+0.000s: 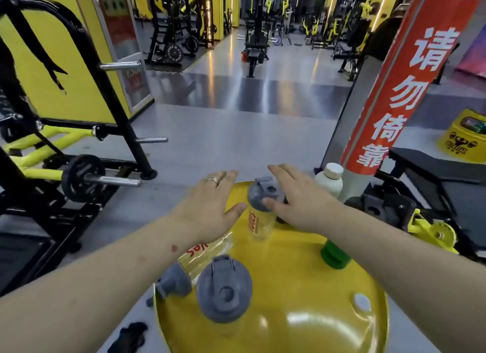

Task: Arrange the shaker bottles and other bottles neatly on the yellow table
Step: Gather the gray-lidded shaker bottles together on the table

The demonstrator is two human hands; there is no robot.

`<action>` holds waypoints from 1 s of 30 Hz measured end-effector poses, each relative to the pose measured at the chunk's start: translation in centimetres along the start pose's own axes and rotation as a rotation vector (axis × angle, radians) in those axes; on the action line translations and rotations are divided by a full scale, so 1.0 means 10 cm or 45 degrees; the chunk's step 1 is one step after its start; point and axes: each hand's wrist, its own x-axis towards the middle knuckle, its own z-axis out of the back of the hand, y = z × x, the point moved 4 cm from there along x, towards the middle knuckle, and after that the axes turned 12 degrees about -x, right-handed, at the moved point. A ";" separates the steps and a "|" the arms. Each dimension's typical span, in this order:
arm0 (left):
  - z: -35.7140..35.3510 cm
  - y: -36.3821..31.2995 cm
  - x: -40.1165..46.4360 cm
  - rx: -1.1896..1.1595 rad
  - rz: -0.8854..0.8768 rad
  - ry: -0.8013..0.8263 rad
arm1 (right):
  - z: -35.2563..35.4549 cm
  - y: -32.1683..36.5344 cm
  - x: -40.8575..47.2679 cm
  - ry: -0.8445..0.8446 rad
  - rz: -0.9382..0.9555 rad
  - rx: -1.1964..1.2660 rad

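head view | left hand [207,210] spread wide, empty | right hand [302,204] wide beside shaker bottle [261,208]

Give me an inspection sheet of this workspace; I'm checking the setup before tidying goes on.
Surface: round yellow table, glossy.
Job's things: far shaker bottle upright; near shaker bottle upright; third shaker bottle lying on its side at the left edge; white bottle and green bottle upright.
Clutter: dark item on the floor.
Grippers: left hand and right hand open, fingers spread, flanking the far shaker.
Cables: nothing seen.
Surroundings: gym machines, red banner.
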 end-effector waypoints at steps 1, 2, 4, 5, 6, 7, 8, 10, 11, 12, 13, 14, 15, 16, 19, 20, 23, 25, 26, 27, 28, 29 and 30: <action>-0.06 0.07 0.01 -0.037 0.043 0.029 | -0.07 -0.01 0.07 0.048 -0.002 -0.014; -0.13 0.15 0.02 -0.067 0.083 0.064 | -0.12 -0.03 0.15 0.104 -0.006 -0.043; -0.30 0.35 -0.02 -0.079 0.201 0.215 | -0.25 -0.07 0.28 0.240 -0.038 -0.083; -0.39 0.44 -0.04 -0.084 0.265 0.302 | -0.31 -0.09 0.36 0.276 -0.054 -0.094; -0.48 0.53 -0.06 -0.094 0.331 0.383 | -0.37 -0.10 0.43 0.312 -0.068 -0.105; -0.56 0.62 -0.09 -0.093 0.388 0.453 | -0.42 -0.11 0.49 0.326 -0.075 -0.093; -0.62 0.71 -0.12 -0.073 0.437 0.522 | -0.45 -0.10 0.54 0.335 -0.077 -0.075; -0.77 0.90 -0.21 -0.020 0.515 0.659 | -0.51 -0.09 0.59 0.330 -0.098 -0.039; -0.83 0.96 -0.26 -0.013 0.543 0.728 | -0.54 -0.08 0.60 0.320 -0.097 -0.045; -0.89 1.00 -0.31 -0.022 0.567 0.790 | -0.55 -0.08 0.59 0.314 -0.097 -0.060; -0.94 1.02 -0.35 -0.031 0.569 0.828 | -0.56 -0.08 0.58 0.306 -0.099 -0.070; -0.96 1.03 -0.36 -0.034 0.569 0.834 | -0.56 -0.08 0.57 0.304 -0.109 -0.075; -0.96 1.03 -0.35 -0.033 0.556 0.815 | -0.56 -0.08 0.56 0.297 -0.118 -0.076; -0.96 1.03 -0.32 -0.023 0.547 0.800 | -0.56 -0.08 0.55 0.291 -0.123 -0.076; -0.86 1.04 -0.18 0.047 0.522 0.766 | -0.55 -0.06 0.54 0.291 -0.149 -0.068; -0.81 1.04 -0.13 0.053 0.522 0.771 | -0.54 -0.05 0.52 0.297 -0.158 -0.057; -0.64 0.98 0.06 0.137 0.435 0.769 | -0.53 -0.07 0.49 0.286 -0.173 -0.039; -0.56 0.91 0.18 0.250 0.364 0.778 | -0.50 -0.10 0.45 0.302 -0.156 -0.049; -0.53 0.87 0.24 0.332 0.322 0.790 | -0.49 -0.11 0.44 0.314 -0.145 -0.065; -0.50 0.83 0.30 0.434 0.277 0.804 | -0.47 -0.13 0.43 0.328 -0.128 -0.081; -0.48 0.78 0.35 0.542 0.233 0.823 | -0.46 -0.15 0.42 0.352 -0.117 -0.091; -0.47 0.71 0.40 0.657 0.189 0.840 | -0.44 -0.17 0.41 0.371 -0.110 -0.099; -0.47 0.64 0.45 0.764 0.147 0.857 | -0.42 -0.20 0.40 0.382 -0.108 -0.113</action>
